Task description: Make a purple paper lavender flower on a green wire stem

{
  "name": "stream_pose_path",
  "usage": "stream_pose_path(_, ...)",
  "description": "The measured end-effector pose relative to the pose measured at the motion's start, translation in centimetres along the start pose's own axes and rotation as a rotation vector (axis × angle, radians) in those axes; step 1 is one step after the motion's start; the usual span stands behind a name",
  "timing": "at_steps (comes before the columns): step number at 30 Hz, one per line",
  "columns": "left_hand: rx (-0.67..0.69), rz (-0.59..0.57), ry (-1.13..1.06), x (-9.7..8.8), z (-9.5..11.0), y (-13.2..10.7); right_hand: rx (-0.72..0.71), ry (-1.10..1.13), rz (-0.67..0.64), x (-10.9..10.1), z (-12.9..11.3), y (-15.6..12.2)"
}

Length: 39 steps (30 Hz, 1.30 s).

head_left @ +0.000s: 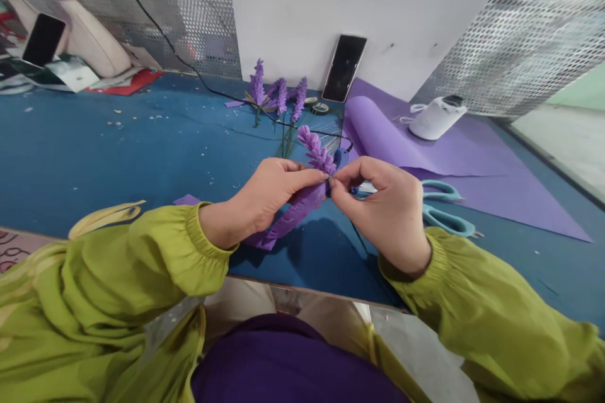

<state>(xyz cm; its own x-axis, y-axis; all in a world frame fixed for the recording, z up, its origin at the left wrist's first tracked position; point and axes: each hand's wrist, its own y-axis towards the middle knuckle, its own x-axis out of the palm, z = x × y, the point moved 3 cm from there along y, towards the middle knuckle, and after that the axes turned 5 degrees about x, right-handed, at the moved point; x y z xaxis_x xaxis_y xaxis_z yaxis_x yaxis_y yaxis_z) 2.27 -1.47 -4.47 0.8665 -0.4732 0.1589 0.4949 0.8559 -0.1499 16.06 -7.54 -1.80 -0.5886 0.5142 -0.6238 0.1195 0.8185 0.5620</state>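
Observation:
My left hand (267, 198) and my right hand (382, 204) meet above the blue table (118, 157), both pinched on a purple paper flower spike (316, 148). A fringed purple paper strip (288, 217) trails from the spike under my left palm. My left thumb and forefinger press the strip where it wraps the spike. The fingers of my right hand pinch the same spot from the right; a thin dark stem wire (362, 240) runs down below them.
Three finished purple flower spikes (278, 97) lie at the back. A rolled purple sheet (401, 138), teal scissors (444, 208), a white tape holder (435, 116), tape rolls and a leaning phone (344, 67) sit right of centre. A black cable (189, 63) crosses the table.

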Motion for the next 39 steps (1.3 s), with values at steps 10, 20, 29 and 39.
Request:
stream_pose_path(10,0.114,-0.023,0.120,-0.2,0.0,0.4,-0.247,-0.232,-0.103,0.0,-0.7,0.1)
stream_pose_path(20,0.186,-0.005,0.247,-0.7,0.6,0.6,0.363,0.400,-0.327,-0.9,1.6,1.5)
stream_pose_path(29,0.324,-0.070,0.392,-0.6,1.0,0.2,0.653,0.686,-0.416,0.4,2.9,1.3)
stream_pose_path(39,0.371,-0.081,0.523,-0.5,1.3,-0.1,0.736,0.733,-0.489,0.8,3.1,1.1)
